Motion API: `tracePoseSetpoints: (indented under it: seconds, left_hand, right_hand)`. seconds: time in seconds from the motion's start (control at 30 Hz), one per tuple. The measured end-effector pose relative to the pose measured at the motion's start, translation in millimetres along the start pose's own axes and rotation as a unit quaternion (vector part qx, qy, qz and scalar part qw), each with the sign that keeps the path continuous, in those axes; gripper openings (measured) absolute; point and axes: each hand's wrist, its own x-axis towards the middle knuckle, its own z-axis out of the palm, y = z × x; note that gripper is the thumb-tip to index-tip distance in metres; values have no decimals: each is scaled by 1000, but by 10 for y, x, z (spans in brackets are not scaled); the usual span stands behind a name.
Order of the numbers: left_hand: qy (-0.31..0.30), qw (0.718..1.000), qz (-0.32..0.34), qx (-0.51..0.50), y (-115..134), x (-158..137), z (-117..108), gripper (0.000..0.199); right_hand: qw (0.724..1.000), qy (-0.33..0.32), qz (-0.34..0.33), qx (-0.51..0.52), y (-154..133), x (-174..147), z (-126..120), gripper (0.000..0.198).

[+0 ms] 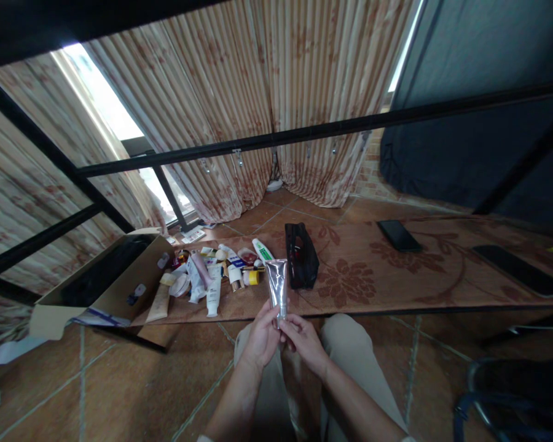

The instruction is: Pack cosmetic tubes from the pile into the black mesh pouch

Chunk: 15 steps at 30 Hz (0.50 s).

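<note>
A shiny silver squeeze tube (277, 283) stands upright in front of me, its flat crimped end pointing up. Both hands hold it low down, at the cap end. My left hand (263, 334) has its fingers wrapped round the lower part from the left. From the right, my right hand (304, 341) pinches the same end, its fingers covering much of the cap. Just beyond the tube, a black see-through pouch (308, 261) lies on the cloth-covered bench (350, 276). Left of it is a pile of toiletries, among them a white tube (214, 291) and a yellow-capped bottle (251, 278).
An open cardboard box (141, 288) with something dark inside stands at the bench's left end. A black phone (399, 236) and a long dark flat object (523, 270) lie to the right. A black metal rail (239, 144) crosses beyond the bench, before curtains (221, 80).
</note>
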Motion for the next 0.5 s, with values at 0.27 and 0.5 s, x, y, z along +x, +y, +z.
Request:
tracePoseSetpoints:
  seconds: [0.27, 0.5]
  left_hand:
    - [-1, 1000, 0, -5, 8, -19, 32, 31]
    - [-9, 1000, -8, -3, 8, -19, 22, 32]
  right_hand:
    - [1000, -3, -2, 5, -9, -1, 1, 43]
    - [1000, -2, 2, 4, 0, 2, -3, 44]
